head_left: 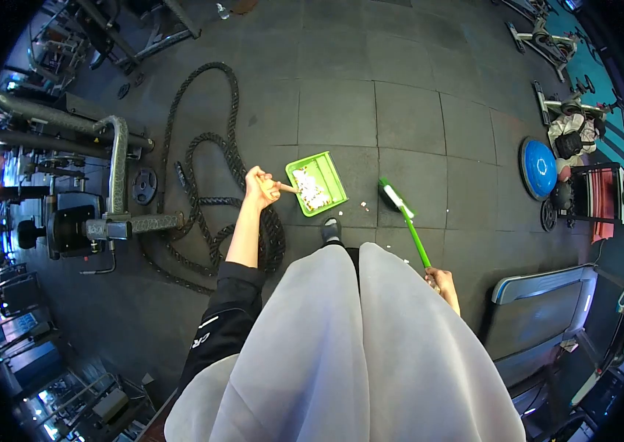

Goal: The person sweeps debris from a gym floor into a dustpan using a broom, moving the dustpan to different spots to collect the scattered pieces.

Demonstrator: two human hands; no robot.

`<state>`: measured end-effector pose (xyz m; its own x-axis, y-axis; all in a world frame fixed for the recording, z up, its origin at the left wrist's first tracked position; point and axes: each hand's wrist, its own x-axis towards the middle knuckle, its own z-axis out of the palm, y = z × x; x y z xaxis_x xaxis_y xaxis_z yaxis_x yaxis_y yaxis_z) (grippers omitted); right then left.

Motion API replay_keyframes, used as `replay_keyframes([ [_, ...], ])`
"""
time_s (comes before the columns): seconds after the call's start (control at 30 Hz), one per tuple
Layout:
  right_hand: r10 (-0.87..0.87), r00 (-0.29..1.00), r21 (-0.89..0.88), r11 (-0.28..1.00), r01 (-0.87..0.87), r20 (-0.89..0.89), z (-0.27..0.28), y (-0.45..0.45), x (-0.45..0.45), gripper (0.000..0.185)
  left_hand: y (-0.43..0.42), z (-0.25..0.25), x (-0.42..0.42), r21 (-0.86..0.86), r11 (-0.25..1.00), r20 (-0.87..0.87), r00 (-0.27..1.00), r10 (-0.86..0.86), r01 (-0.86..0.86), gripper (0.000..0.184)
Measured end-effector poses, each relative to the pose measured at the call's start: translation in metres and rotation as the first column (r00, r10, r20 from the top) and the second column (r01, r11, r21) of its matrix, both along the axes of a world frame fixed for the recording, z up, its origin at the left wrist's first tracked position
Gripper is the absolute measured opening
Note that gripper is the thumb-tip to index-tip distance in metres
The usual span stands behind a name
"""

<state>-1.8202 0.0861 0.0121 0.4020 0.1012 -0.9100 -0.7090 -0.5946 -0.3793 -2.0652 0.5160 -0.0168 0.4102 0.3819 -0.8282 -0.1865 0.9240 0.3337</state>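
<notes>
My left hand [262, 188] is closed beside a green dustpan [336, 183]. From the hand a slim tan piece, a finger or the handle, reaches the middle of the dustpan's left edge. White scraps [310, 189] lie heaped inside the dustpan. My right hand [441, 281] is wrapped round the end of a long green handle. At its far end is the head of the green brush [396, 197], with dark and white parts, near the floor to the right of the dustpan. A few small white bits lie on the floor between dustpan and brush.
Thick black rope [234, 125] lies coiled on the left, near a weight machine [117, 169]. To the right are a blue balance dome [537, 169], a treadmill [540, 309] and a rack with a red towel [603, 199]. My shoe [332, 230] stands just below the dustpan.
</notes>
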Motion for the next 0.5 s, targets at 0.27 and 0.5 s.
replay_keyframes([
  [0.27,-0.23,0.973,0.041,0.972,0.231,-0.026,-0.043,-0.076,0.039,0.012,-0.049,0.031,-0.047,0.061,0.998,0.086,0.996,-0.023,0.017,0.017],
  [0.5,-0.157,0.987,-0.023,0.987,0.158,0.023,-0.072,-0.115,0.061,0.01,-0.103,0.047,-0.048,0.134,0.99,0.006,0.999,0.037,-0.037,0.016],
])
